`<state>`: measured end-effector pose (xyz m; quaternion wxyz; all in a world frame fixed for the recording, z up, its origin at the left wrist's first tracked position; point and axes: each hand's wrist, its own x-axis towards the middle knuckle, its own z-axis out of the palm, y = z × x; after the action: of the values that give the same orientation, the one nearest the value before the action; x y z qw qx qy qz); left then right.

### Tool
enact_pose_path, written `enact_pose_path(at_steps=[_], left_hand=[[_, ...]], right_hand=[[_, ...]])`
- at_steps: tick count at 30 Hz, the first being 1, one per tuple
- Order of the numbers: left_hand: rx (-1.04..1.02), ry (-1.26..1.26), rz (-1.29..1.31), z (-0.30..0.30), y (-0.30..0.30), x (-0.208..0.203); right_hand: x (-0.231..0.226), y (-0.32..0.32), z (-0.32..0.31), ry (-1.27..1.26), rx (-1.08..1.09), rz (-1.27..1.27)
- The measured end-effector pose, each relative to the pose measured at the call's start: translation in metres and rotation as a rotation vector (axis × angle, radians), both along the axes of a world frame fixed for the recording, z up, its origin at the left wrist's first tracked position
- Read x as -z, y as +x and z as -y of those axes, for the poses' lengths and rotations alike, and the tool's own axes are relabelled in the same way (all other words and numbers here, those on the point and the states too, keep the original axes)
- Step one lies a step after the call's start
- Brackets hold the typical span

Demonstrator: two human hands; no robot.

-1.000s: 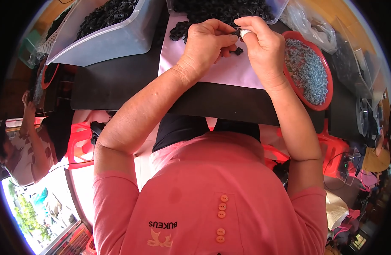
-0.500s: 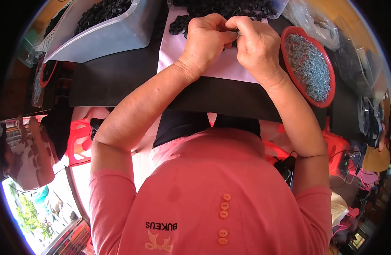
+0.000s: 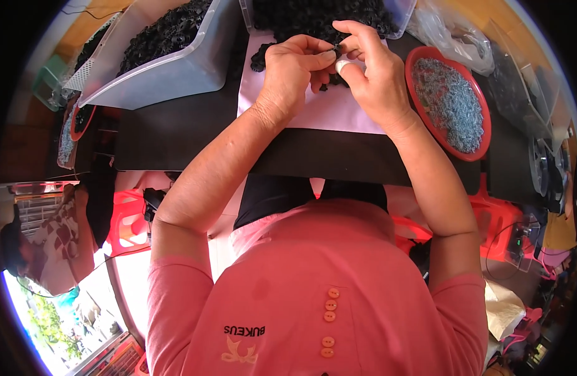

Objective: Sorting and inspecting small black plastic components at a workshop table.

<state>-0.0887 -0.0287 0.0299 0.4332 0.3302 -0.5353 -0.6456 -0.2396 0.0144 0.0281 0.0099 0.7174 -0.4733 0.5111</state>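
Above the pink sheet (image 3: 332, 118) on the table, my hands meet. My left hand (image 3: 290, 70) pinches a small black part (image 3: 337, 52) between thumb and forefinger; its exact kind is too small to make out. Close beside it is my right hand (image 3: 379, 78), thumb and forefinger apart, with a white cover on the thumb tip. Its other fingertips come near the part, and whether they touch it I cannot tell. Beneath and behind the hands lie loose black parts (image 3: 259, 57), partly hidden by them.
A translucent bin (image 3: 166, 78) of black pieces stands at the left, another clear bin (image 3: 402, 15) of them at the back. On the right sits a red oval basket (image 3: 416, 103) of small pale-blue pieces, with a clear plastic bag (image 3: 461, 47) behind it. Another person (image 3: 63, 241) is at far left.
My right hand has opened, its thumb and forefinger spreading away from the small black part. My left hand keeps its pinch. The whole view has shifted slightly.
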Motion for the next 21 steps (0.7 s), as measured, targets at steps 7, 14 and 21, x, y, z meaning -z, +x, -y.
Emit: enact_pose_path(at_steps=[7, 14, 21], left_hand=[[-0.009, 0.015, -0.1, 0.004, 0.001, 0.003], [-0.02, -0.044, -0.042, 0.0, 0.0, -0.002], [0.002, -0.077, -0.041, 0.003, 0.008, 0.003]], right_hand=[[0.001, 0.0, 0.002, -0.106, 0.196, -0.293], [-0.001, -0.003, 0.006, -0.305, 0.249, -0.444], [0.004, 0.011, 0.012, -0.406, 0.205, -0.436]])
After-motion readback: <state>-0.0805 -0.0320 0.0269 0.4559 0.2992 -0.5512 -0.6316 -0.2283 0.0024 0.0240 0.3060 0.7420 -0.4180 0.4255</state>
